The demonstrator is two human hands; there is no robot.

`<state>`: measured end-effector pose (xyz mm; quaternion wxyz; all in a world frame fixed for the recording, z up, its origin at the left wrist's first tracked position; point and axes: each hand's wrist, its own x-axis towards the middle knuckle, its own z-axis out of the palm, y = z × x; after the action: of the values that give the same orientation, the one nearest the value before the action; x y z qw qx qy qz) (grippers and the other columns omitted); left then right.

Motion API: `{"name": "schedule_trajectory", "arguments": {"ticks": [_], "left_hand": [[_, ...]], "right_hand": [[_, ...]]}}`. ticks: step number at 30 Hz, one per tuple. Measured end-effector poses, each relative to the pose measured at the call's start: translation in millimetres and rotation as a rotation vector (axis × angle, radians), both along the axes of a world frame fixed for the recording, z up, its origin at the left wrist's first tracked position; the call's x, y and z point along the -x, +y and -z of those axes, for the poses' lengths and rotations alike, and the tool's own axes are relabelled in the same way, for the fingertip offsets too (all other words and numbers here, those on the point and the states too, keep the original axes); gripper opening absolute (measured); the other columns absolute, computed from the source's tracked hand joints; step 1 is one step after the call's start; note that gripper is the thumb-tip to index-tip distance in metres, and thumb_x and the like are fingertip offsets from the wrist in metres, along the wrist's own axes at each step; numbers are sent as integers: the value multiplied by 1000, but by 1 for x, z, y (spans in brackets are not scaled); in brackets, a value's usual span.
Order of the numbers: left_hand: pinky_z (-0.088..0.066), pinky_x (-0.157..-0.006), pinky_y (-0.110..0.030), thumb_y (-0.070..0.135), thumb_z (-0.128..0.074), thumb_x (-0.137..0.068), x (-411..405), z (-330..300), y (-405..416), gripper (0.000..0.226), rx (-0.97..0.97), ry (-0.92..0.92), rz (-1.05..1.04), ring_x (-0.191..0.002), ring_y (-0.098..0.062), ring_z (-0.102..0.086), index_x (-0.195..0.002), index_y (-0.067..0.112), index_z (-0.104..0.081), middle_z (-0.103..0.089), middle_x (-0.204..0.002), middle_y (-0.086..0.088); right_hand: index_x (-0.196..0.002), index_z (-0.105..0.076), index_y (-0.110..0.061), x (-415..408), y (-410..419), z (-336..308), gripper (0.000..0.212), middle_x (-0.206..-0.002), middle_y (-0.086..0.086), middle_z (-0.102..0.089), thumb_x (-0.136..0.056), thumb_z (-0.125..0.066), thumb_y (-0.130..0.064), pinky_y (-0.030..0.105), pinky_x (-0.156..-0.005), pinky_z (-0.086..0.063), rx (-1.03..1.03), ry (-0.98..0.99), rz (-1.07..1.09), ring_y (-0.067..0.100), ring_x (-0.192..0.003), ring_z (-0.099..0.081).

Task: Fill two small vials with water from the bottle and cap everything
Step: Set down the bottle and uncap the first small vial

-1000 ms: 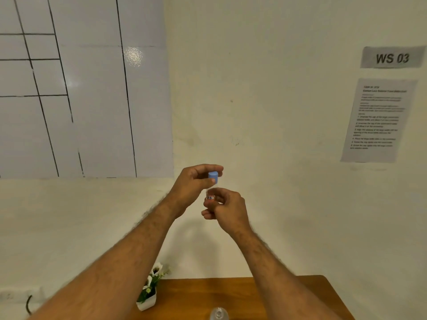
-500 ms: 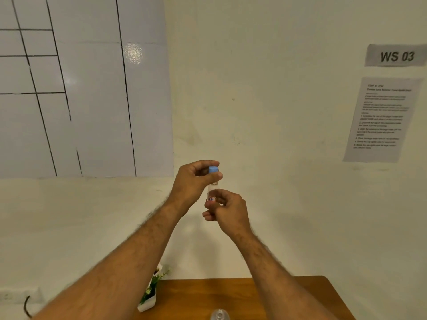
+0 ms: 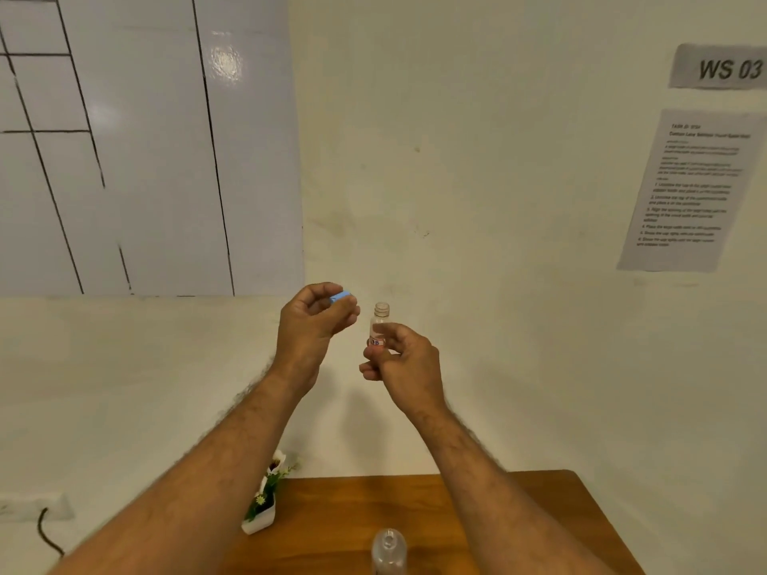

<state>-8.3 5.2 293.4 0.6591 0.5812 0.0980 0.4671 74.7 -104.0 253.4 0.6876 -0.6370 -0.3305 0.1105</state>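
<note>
- Two bare forearms in view, no sleeves reaching the visible part (upper arms cut off by the bottom edge).
- Dark hair along both forearms, denser toward the wrists.
- Left hand (image 3: 313, 325): no ring, watch or glove seen.
- Right hand (image 3: 404, 359): same, bare wrist, no band.
- Nails short, as far as visible (slightly blurred).

We have a single head-worn, wide-angle view, facing forward at a wall (image 3: 477, 180) just beyond raised hands. Both forearms enter from the bottom edge; the table (image 3: 552, 504) lies near, low in the frame. No second view shares the scene.
</note>
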Motion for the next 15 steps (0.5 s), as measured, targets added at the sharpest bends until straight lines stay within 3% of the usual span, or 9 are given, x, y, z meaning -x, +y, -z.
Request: {"name": "schedule_trajectory", "arguments": {"ticks": [3, 8, 12, 15], "left_hand": [[-58, -81, -23, 11, -63, -93, 4, 19, 3, 27, -20, 28, 26, -96, -19, -73, -120, 13, -66, -73, -104, -8], [-56, -81, -26, 13, -61, -94, 13, 54, 10, 20, -52, 124, 9, -101, -17, -70, -111, 22, -69, -72, -112, -5], [-49, -71, -25, 9, -60, -95, 23, 85, 21, 24, -106, 235, -53, -89, -11, -61, -111, 25, -67, -71, -115, -2], [-52, -75, -23, 7, -57, -97, 32, 110, 29, 31, -107, 300, -58, -96, -13, -63, -118, 28, -64, -70, -115, 0]], "right_hand": [[-122, -60, -19, 2, 2, 13, 37, -110, 10, -70, -91, -65, 0, 31, -70, -63, 12, 27, -18, 23, -71, -75], [-113, -59, -20, 6, 10, 40, 32, -111, 5, -69, -89, -67, 0, 30, -66, -63, 82, 54, -8, 20, -72, -74], [-114, -58, -19, 13, 14, 63, 31, -115, 1, -68, -89, -69, -5, 25, -46, -53, 165, 48, 1, 18, -58, -67], [-112, -59, -22, 17, 17, 85, 31, -117, -1, -68, -88, -72, -9, 15, -42, -45, 214, 42, 9, 22, -81, -69]]}}
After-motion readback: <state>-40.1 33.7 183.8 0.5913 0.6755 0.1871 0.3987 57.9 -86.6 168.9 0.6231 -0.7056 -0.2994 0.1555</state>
